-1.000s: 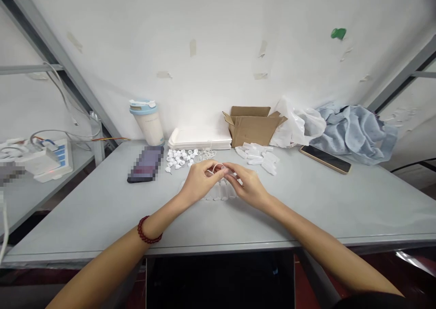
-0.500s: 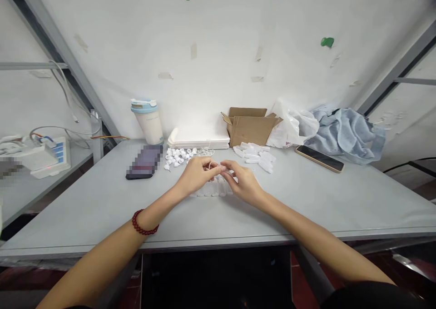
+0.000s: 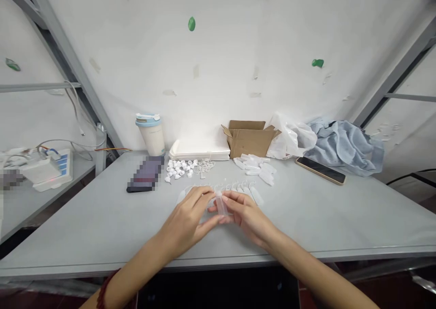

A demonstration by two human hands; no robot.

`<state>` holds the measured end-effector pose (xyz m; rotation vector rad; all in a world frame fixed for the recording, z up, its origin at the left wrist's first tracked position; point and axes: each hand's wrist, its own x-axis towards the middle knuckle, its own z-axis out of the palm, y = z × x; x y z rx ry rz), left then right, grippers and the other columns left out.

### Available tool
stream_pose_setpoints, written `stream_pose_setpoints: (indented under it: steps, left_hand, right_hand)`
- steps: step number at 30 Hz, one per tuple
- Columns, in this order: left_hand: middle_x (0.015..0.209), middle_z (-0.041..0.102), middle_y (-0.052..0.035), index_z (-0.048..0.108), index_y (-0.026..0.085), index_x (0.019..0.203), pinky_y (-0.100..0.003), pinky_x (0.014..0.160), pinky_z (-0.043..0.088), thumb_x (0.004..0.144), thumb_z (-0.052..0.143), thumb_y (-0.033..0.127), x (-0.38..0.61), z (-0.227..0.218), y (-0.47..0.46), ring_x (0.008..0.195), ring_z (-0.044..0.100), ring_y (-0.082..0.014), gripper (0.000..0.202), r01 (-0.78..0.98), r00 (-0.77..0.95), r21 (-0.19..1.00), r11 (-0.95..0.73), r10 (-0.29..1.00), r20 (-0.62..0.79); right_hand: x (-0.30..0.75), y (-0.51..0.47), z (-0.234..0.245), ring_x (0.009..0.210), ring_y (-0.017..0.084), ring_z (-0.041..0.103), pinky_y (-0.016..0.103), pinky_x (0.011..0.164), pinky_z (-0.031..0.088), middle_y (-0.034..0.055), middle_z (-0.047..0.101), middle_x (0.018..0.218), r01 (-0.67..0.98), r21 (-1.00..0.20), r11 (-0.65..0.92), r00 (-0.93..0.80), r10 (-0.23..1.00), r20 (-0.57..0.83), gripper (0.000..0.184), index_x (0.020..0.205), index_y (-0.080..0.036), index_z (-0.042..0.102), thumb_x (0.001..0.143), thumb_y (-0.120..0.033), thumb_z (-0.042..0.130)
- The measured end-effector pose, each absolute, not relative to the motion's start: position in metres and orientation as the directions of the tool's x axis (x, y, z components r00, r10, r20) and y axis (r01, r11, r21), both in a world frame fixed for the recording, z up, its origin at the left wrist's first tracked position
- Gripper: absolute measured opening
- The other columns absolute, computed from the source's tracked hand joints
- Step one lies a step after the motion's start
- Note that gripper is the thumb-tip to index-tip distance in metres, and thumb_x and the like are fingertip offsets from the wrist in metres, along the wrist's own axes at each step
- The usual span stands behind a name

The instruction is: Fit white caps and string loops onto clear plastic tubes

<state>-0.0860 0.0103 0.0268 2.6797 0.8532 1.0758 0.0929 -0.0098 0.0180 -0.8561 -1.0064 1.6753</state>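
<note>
My left hand [image 3: 186,218] and my right hand [image 3: 245,214] meet over the middle of the grey table [image 3: 102,222]. Both pinch a small clear plastic bottle [image 3: 221,205] held between their fingertips. Just behind the hands lies a row of several similar clear bottles [image 3: 247,191] with thin loops. Farther back sit a heap of small white caps [image 3: 180,167], a tangle of white string [image 3: 205,165] and a pile of clear bottles [image 3: 256,166].
A dark phone [image 3: 145,178] lies left of the caps, another phone [image 3: 320,170] at the right. Along the wall stand a lidded cup [image 3: 150,134], a white tray stack [image 3: 200,149], a cardboard box [image 3: 250,138], a plastic bag [image 3: 293,136] and blue cloth [image 3: 344,145].
Both hands have drawn back toward me from the row of bottles, now holding one bottle between them. The camera has tilted, so the table sits lower in view.
</note>
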Motion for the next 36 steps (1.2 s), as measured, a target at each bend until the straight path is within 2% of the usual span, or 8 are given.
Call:
stream_pose_setpoints:
  steps: [3, 7, 11, 19, 24, 28, 31, 36]
  left_hand:
    - [0.112, 0.06, -0.0125, 0.052, 0.016, 0.117, -0.037, 0.086, 0.053, 0.089, 0.061, 0.036, -0.094, 0.026, 0.001, 0.104, 0.058, -0.0242, 0.036, 0.457, 0.634, 0.276, -0.846, 0.527, 0.566]
    - [0.115, 0.058, -0.0138, 0.051, 0.015, 0.12, -0.038, 0.085, 0.055, 0.089, 0.061, 0.027, -0.094, 0.021, -0.003, 0.104, 0.057, -0.0246, 0.034, 0.452, 0.698, 0.227, -0.863, 0.5, 0.512]
    - [0.12, 0.057, -0.0174, 0.052, 0.014, 0.119, -0.045, 0.09, 0.053, 0.089, 0.06, 0.023, -0.088, 0.008, -0.002, 0.11, 0.056, -0.0286, 0.033, 0.478, 0.661, 0.141, -0.867, 0.461, 0.593]
    - [0.11, 0.063, -0.0187, 0.057, 0.009, 0.111, -0.045, 0.086, 0.055, 0.088, 0.059, 0.021, -0.084, 0.019, -0.011, 0.105, 0.058, -0.0314, 0.026, 0.527, 0.671, -0.095, -0.844, 0.345, 0.657]
    - [0.113, 0.061, -0.0134, 0.055, 0.015, 0.115, -0.041, 0.088, 0.054, 0.088, 0.058, 0.019, -0.096, 0.027, -0.016, 0.107, 0.056, -0.0271, 0.027, 0.501, 0.711, 0.137, -0.855, 0.497, 0.498]
    - [0.118, 0.058, -0.0082, 0.057, 0.021, 0.113, -0.035, 0.092, 0.051, 0.082, 0.061, 0.014, -0.116, 0.034, -0.015, 0.113, 0.053, -0.0231, 0.032, 0.517, 0.74, 0.341, -0.785, 0.611, 0.283]
    - [0.116, 0.059, -0.0052, 0.058, 0.023, 0.111, -0.032, 0.091, 0.051, 0.077, 0.063, 0.013, -0.135, 0.036, -0.011, 0.109, 0.056, -0.021, 0.036, 0.556, 0.754, 0.387, -0.735, 0.643, 0.138]
    - [0.113, 0.061, -0.0038, 0.06, 0.023, 0.111, -0.031, 0.09, 0.05, 0.073, 0.062, 0.009, -0.152, 0.036, -0.005, 0.107, 0.058, -0.0201, 0.041, 0.579, 0.753, 0.396, -0.713, 0.654, 0.077]
  right_hand:
    - [0.083, -0.017, 0.008, 0.085, 0.019, 0.068, 0.025, 0.066, 0.053, 0.0065, 0.067, 0.086, -0.395, -0.88, -0.265, -0.331, 0.934, -0.133, 0.029, 0.089, -0.014, 0.067, 0.075, -0.039, 0.074]
    - [0.081, -0.018, 0.002, 0.082, 0.016, 0.064, 0.025, 0.066, 0.051, 0.0046, 0.067, 0.087, -0.364, -0.904, -0.224, -0.319, 0.942, -0.105, 0.025, 0.091, -0.017, 0.069, 0.078, -0.038, 0.071]
    - [0.085, -0.019, 0.0, 0.082, 0.015, 0.061, 0.027, 0.074, 0.049, 0.0027, 0.066, 0.083, -0.321, -0.928, -0.19, -0.298, 0.95, -0.091, 0.022, 0.091, -0.018, 0.07, 0.078, -0.036, 0.07]
    - [0.083, -0.024, -0.005, 0.088, 0.016, 0.061, 0.028, 0.076, 0.048, 0.0034, 0.067, 0.093, -0.229, -0.968, -0.106, -0.224, 0.973, -0.054, 0.025, 0.098, -0.02, 0.067, 0.081, -0.039, 0.067]
    - [0.082, -0.025, -0.003, 0.088, 0.018, 0.064, 0.031, 0.078, 0.051, 0.0043, 0.069, 0.093, -0.237, -0.962, -0.136, -0.301, 0.952, -0.06, 0.025, 0.098, -0.02, 0.066, 0.081, -0.039, 0.066]
    - [0.081, -0.028, -0.006, 0.089, 0.018, 0.065, 0.034, 0.088, 0.049, 0.0039, 0.07, 0.09, -0.098, -0.989, -0.11, -0.41, 0.91, -0.061, 0.021, 0.096, -0.018, 0.067, 0.081, -0.033, 0.066]
    - [0.079, -0.032, -0.011, 0.09, 0.017, 0.065, 0.034, 0.085, 0.051, 0.006, 0.069, 0.097, 0.093, -0.995, 0.025, -0.438, 0.899, -0.019, 0.02, 0.101, -0.018, 0.066, 0.085, -0.028, 0.062]
    - [0.076, -0.038, -0.014, 0.083, 0.014, 0.061, 0.031, 0.079, 0.052, 0.008, 0.062, 0.106, 0.282, -0.902, 0.327, -0.447, 0.877, 0.178, 0.021, 0.107, -0.018, 0.063, 0.086, -0.019, 0.058]
